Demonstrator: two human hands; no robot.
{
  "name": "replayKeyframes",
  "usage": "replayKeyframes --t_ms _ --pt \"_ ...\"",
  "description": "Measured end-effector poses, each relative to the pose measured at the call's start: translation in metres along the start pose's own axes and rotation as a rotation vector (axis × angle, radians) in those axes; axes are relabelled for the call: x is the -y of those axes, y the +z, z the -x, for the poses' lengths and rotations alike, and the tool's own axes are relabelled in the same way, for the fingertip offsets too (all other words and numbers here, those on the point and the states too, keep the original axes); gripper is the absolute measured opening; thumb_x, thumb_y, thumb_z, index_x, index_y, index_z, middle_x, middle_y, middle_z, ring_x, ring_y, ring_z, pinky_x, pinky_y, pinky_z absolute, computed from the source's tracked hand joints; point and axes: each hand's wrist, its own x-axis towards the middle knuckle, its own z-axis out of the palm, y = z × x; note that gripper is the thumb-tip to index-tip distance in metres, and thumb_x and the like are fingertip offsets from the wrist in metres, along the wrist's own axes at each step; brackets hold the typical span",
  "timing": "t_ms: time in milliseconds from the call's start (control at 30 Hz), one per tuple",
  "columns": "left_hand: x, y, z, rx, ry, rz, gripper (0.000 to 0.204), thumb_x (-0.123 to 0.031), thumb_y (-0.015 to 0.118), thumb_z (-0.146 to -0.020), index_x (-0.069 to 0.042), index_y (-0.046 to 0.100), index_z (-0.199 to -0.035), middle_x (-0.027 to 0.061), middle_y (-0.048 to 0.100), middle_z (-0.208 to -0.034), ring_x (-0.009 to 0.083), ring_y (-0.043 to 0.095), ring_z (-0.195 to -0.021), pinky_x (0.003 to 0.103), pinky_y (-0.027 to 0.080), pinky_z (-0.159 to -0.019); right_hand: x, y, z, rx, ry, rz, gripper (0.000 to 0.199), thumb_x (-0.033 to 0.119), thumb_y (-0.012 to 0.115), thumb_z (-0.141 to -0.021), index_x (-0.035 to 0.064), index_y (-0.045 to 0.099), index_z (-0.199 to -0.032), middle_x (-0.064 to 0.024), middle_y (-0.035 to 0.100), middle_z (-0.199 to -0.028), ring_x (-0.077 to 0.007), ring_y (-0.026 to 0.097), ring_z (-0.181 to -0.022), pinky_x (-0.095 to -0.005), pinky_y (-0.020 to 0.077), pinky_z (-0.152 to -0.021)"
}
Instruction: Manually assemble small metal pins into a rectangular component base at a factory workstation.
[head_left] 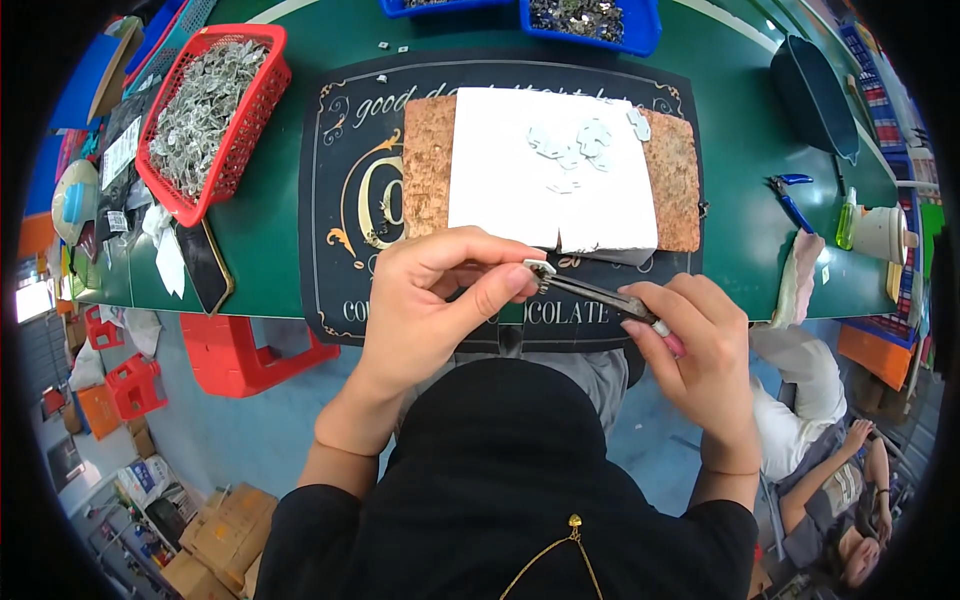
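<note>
Left hand [430,300] pinches a small, flat, pale piece [540,266]; right hand [700,335] grips a slim silver metal tool [620,299] at it. Tool-work seems in hand; the next move calls for steadiness.

The green table [735,130] carries a dark mat [335,175], red basket [243,140], blue-handled pliers [795,208] and, at left, probably a phone [203,262]

A black short-sleeved top [480,510], grey trousers [590,383] and a gold pendant necklace [575,522] are worn.
</note>
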Motion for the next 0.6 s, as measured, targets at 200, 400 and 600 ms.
replayKeyframes --t_ms 200,400,600 --pt "-0.003 -0.004 0.000 0.073 -0.045 0.011 0.015 -0.004 0.065 -0.086 0.008 0.066 -0.096 0.0125 0.065 -0.081 0.0147 0.064 -0.070 0.023 0.052 -0.064 -0.007 -0.003 -0.002 0.102 0.084 -0.231 0.019 0.005 0.070 -0.075 0.0011 0.065 -0.094 -0.0105 0.049 -0.065 -0.0267 0.050 -0.060 -0.0357 0.0388 -0.053" --pt "0.002 -0.008 -0.003 0.151 -0.035 0.069 0.013 -0.003 0.064 -0.086 0.007 0.067 -0.093 0.0119 0.065 -0.080 0.0141 0.063 -0.070 0.023 0.050 -0.063 -0.021 0.000 -0.002 0.231 0.152 -0.496 0.017 0.008 0.065 -0.079 -0.0040 0.064 -0.090 -0.0100 0.049 -0.063 -0.0208 0.046 -0.055 -0.0319 0.0350 -0.052" --pt "0.002 -0.009 -0.005 0.180 -0.068 0.080 0.012 -0.002 0.065 -0.086 0.007 0.067 -0.093 0.0120 0.066 -0.082 0.0140 0.064 -0.072 0.022 0.051 -0.065 -0.022 -0.004 -0.003 0.311 0.171 -0.542 0.017 0.010 0.064 -0.080 -0.0036 0.064 -0.090 -0.0100 0.052 -0.065 -0.0225 0.049 -0.058 -0.0304 0.0382 -0.056"
